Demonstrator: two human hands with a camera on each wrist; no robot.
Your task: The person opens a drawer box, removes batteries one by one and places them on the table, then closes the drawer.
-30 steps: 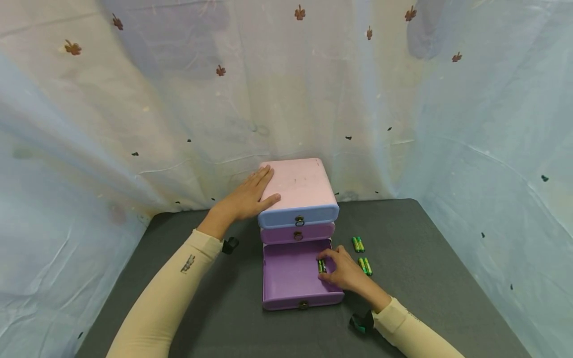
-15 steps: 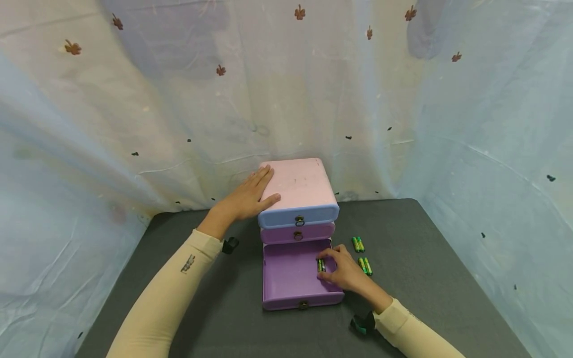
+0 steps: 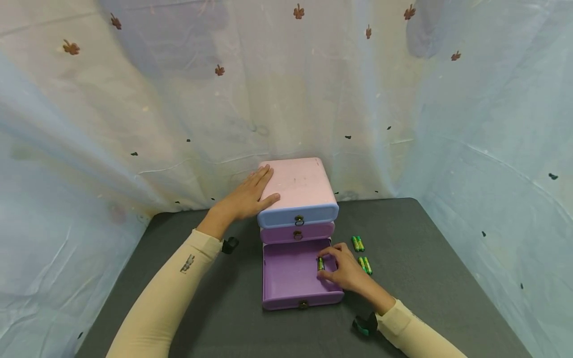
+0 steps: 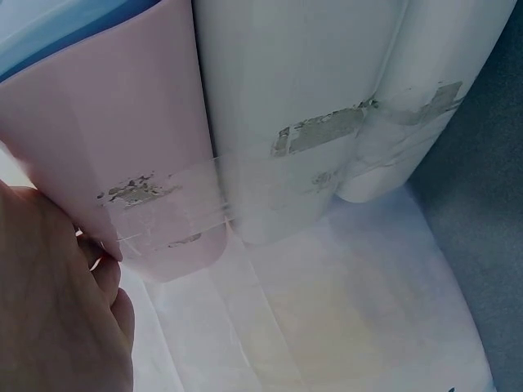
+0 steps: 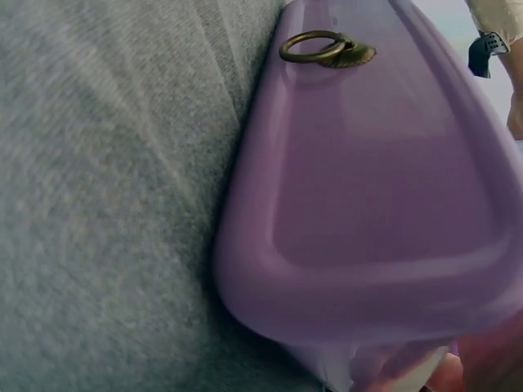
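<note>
My left hand (image 3: 247,197) rests on the left side of the pink top of a small drawer cabinet (image 3: 299,184), its fingers straight. In the left wrist view that hand (image 4: 61,286) lies against the pink side (image 4: 139,163). The purple bottom drawer (image 3: 288,278) is pulled out toward me. Inside its right part, my right hand (image 3: 343,267) pinches green-and-black batteries (image 3: 321,264) between thumb and fingertips, close over the drawer floor. In the right wrist view the drawer front (image 5: 376,188) covers most of the grip.
To the right of the drawer lie two pairs of green batteries, a far pair (image 3: 358,243) and a nearer pair (image 3: 364,265), on the dark grey table (image 3: 403,298). A blue top drawer (image 3: 299,216) and a purple middle drawer (image 3: 297,232) are closed. A pale curtain (image 3: 286,99) hangs behind.
The batteries in my right hand have turned slightly; two showed side by side earlier, mainly one shows now. The left hand has stayed in place.
</note>
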